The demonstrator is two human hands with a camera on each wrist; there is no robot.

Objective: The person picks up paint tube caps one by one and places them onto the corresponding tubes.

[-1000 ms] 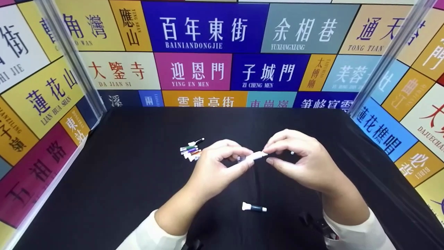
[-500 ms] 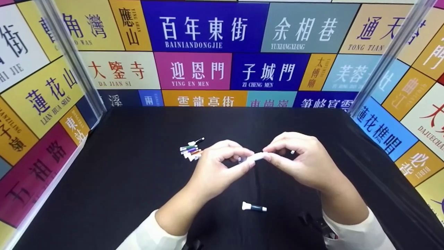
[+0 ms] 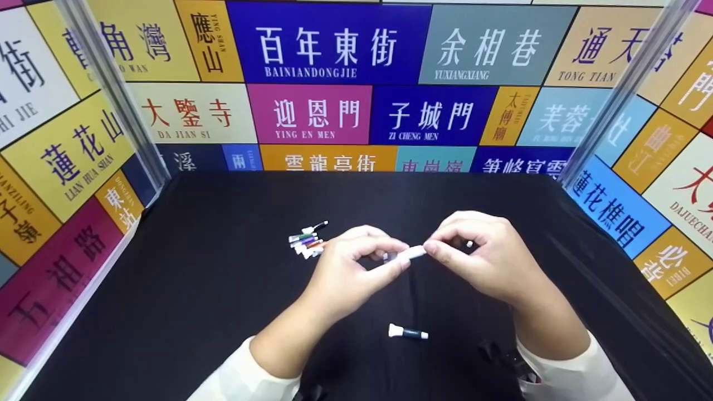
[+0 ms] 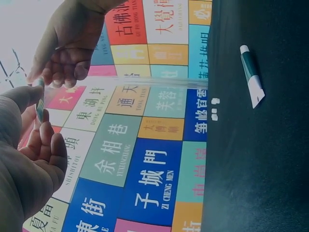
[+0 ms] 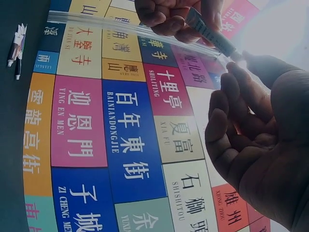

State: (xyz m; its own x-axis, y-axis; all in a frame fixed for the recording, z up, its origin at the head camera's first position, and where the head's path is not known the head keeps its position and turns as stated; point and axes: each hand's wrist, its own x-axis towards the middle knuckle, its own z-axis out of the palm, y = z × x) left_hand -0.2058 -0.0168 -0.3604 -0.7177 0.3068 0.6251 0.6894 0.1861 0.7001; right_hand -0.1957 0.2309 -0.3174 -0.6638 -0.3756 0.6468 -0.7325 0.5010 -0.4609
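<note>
My left hand point(image 3: 356, 267) holds a small white paint tube point(image 3: 413, 253) between thumb and fingers, above the black table. The tube's printed side point(image 5: 212, 36) shows in the right wrist view. At its narrow end, the thumb and forefinger of my right hand point(image 3: 484, 256) pinch the tip, which they mostly cover; the other fingers are bent. A second paint tube point(image 3: 412, 333), dark in the middle with white ends, lies on the cloth below the hands. In the left wrist view this tube point(image 4: 251, 72) looks dark green.
Several paint tubes point(image 3: 303, 240) lie in a small pile beyond my left hand. Small white pieces point(image 4: 215, 108) sit on the black cloth point(image 3: 223, 250). Walls printed with coloured signs point(image 3: 328, 44) enclose the table behind and on both sides.
My right thumb, apart from the tube's tip a second ago, has come up to meet the forefinger and now pinches the tip. My left hand has barely moved.
</note>
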